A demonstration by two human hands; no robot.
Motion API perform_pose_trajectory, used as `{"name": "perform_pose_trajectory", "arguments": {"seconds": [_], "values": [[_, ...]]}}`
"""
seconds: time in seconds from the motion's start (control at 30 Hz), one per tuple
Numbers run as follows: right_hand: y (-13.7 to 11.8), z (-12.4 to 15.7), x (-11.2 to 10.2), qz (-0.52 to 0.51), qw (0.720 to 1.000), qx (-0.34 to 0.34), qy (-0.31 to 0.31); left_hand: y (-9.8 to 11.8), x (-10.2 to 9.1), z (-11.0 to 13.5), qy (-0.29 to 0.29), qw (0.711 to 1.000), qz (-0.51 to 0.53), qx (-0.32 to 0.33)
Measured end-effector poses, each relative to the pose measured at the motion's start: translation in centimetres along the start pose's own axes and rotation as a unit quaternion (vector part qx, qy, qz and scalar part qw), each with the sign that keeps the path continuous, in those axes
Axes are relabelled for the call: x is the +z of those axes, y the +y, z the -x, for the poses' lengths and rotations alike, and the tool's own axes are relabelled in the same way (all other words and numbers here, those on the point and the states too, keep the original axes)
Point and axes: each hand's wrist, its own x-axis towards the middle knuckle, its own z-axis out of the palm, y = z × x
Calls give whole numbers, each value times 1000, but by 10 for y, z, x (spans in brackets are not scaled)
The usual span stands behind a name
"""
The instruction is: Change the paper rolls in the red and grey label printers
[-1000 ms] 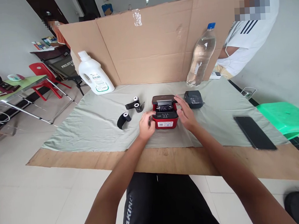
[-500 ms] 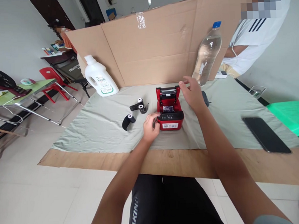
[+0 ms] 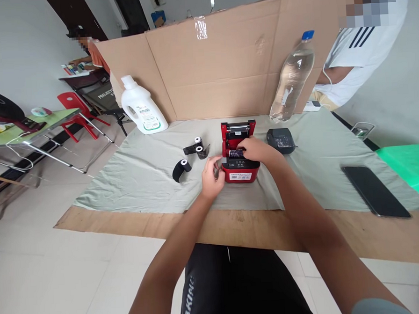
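Note:
A small red and black printer (image 3: 241, 170) sits on the grey cloth (image 3: 143, 179) with its lid (image 3: 239, 128) standing open. My left hand (image 3: 212, 175) grips the printer's left side, fingers curled against it. Reaching into the open bay, my right hand (image 3: 258, 149) pinches a dark paper roll (image 3: 235, 153). Three black rolls with white cores lie left of the printer: two together (image 3: 198, 147) and one nearer me (image 3: 181, 169).
A black adapter (image 3: 280, 140) lies right of the printer, and a dark phone (image 3: 374, 191) further right. A white jug (image 3: 142, 106) and a clear bottle (image 3: 292, 77) stand before the cardboard screen (image 3: 219, 67). Other people sit behind. A green stool (image 3: 410, 165) is at right.
The printer lid went from nearly closed to fully open. My right hand lifted it, then dropped into the bay onto the roll. My left hand stayed on the printer's side.

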Motion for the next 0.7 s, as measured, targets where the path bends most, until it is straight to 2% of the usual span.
{"name": "perform_pose_trajectory", "arguments": {"seconds": [0.13, 0.37, 0.6, 0.7], "values": [[2, -7, 0, 15, 999, 27, -28, -2, 2, 1, 6, 999, 16, -32], [5, -18, -2, 15, 995, 62, -79, -1, 1, 0, 11, 999, 23, -35], [8, -15, -1, -26, 998, 39, -45, -2, 0, 0, 2, 999, 20, -41], [10, -9, -5, -74, 997, 19, -19, -3, 1, 0, 6, 999, 15, -36]]}}
